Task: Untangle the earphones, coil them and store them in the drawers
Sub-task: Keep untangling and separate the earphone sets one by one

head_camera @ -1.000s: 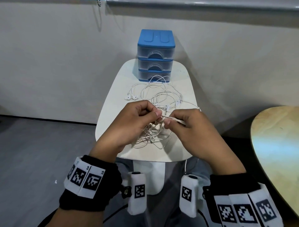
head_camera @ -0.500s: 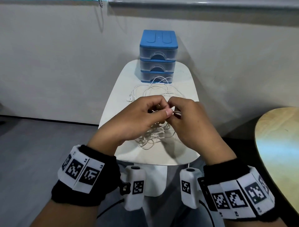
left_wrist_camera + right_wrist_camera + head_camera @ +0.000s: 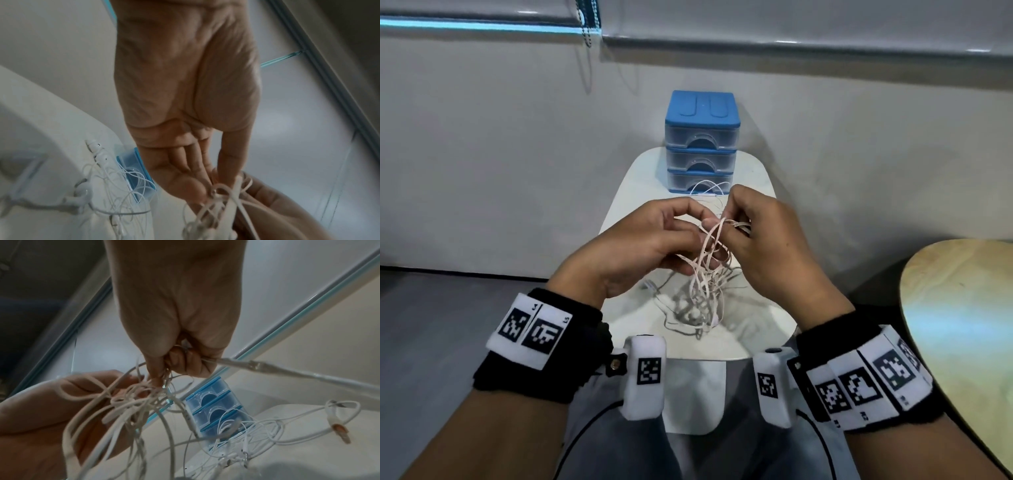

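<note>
A tangle of white earphone cables hangs between both hands above the small white table. My left hand pinches strands of the knot at its fingertips. My right hand grips other strands of the cables with curled fingers, and one cable end sticks out to its right. More white earphones lie loose on the table in front of the blue drawer unit, whose three clear drawers are closed. Two earbuds rest on the table at the left.
The drawer unit stands at the table's far edge against a pale wall. A round wooden table sits close on the right. Grey floor lies to the left, and my knees are under the table's near edge.
Both hands have risen and moved toward the drawers, lifting the tangled cables off the table so that loops now dangle beneath them.
</note>
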`<move>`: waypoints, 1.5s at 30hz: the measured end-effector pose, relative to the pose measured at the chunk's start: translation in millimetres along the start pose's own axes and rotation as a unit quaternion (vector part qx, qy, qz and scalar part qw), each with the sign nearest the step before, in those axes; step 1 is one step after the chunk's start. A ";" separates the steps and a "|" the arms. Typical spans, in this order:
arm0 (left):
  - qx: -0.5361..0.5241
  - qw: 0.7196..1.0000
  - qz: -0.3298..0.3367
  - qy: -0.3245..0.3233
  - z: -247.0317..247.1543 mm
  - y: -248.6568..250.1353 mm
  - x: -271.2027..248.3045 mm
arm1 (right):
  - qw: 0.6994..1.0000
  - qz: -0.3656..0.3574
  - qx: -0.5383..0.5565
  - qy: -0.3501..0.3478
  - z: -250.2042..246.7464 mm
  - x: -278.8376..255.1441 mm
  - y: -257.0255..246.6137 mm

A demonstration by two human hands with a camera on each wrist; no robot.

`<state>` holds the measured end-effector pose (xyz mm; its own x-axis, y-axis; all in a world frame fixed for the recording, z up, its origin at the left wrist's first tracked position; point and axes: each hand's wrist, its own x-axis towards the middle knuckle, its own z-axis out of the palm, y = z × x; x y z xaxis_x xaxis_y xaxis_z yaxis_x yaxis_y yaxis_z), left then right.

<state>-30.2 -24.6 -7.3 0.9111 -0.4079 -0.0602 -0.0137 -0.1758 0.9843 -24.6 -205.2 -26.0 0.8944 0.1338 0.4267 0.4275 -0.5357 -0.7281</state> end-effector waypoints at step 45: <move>0.078 0.990 -0.016 0.118 -21.6 8.9 17.8 | 0.983 0.061 0.065 -0.160 -29.9 9.0 17.9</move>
<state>-5.2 -14.0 3.9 0.9826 -0.1828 -0.0325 -0.0301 -0.3293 0.9438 -12.8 -238.6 -19.1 0.9266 0.3415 0.1575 0.3099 -0.4560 -0.8343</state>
